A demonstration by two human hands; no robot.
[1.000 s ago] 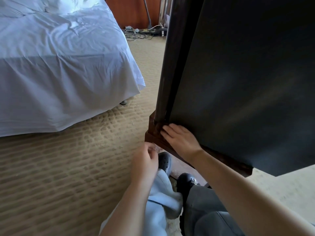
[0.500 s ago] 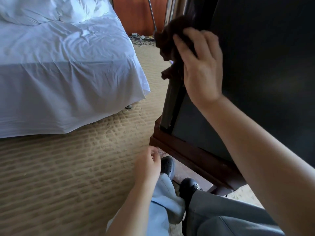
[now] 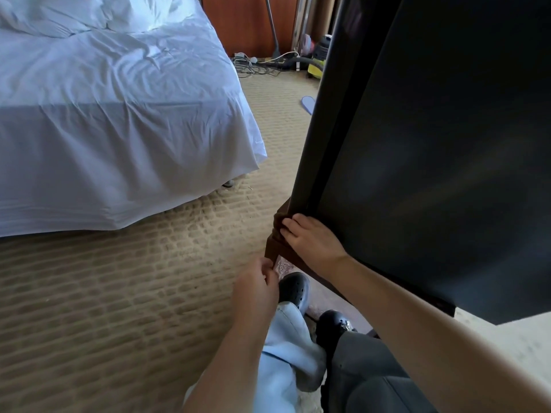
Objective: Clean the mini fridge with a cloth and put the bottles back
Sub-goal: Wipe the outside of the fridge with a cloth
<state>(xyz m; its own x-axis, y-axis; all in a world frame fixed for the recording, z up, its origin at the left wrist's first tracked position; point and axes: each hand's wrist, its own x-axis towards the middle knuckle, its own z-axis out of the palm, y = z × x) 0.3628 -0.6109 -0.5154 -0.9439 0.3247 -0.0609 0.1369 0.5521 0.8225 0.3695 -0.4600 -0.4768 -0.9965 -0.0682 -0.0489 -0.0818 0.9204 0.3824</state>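
Beige carpet (image 3: 119,293) beside white bed (image 3: 104,129), right fingers (image 3: 291,227) gripping brown cloth (image 3: 278,225) against dark door (image 3: 432,159), left fingers (image 3: 269,278) curled, contents unclear.

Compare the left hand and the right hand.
The right hand holds a brown cloth against the lower corner of the dark panel; the left hand touches no cloth. The right hand sits higher; the left hand is lower, curled, near a black shoe. Both are bare.

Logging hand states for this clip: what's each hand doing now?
Left hand: curled, contents cannot be told.
Right hand: holds cloth against the door corner.
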